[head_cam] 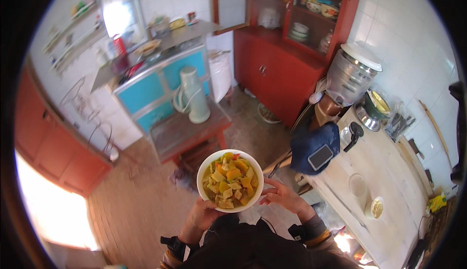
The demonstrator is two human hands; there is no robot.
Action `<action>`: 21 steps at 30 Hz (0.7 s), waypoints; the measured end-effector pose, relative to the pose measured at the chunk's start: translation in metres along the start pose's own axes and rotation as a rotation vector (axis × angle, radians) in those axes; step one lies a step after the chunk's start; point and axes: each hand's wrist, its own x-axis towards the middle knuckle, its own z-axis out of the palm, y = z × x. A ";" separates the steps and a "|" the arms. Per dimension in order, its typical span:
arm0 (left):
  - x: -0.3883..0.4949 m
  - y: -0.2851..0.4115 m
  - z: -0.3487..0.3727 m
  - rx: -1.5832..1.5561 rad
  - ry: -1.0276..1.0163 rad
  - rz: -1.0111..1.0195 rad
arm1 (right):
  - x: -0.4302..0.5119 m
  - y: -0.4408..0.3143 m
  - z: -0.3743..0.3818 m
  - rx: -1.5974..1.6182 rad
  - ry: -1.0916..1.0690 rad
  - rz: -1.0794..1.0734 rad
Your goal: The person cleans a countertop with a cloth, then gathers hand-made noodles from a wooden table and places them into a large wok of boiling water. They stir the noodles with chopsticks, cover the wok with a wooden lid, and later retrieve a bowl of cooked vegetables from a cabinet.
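A white round bowl is held up in front of my body. Chunky stewed food, with orange and yellow pieces and pale cubes in broth, fills it. My left hand grips the bowl at its lower left, thumb by the rim and the other fingers hidden underneath. On the right side, my right hand has its fingers spread, their tips right beside the bowl's edge. Whether those tips touch the bowl cannot be told.
Ahead stands a low wooden table bearing a pale green thermos. To the right, a worktop carries a small cup and a phone on dark blue cloth. A red cabinet fills the far corner.
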 end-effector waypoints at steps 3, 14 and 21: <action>0.085 0.060 0.015 0.056 -0.039 -0.009 | 0.047 -0.039 -0.043 -0.069 0.207 0.019; 0.431 0.206 0.063 0.082 -0.141 -0.050 | 0.192 -0.144 -0.255 -0.010 0.650 -0.210; 0.650 0.263 0.119 0.062 -0.126 0.053 | 0.311 -0.197 -0.420 -0.092 0.818 -0.163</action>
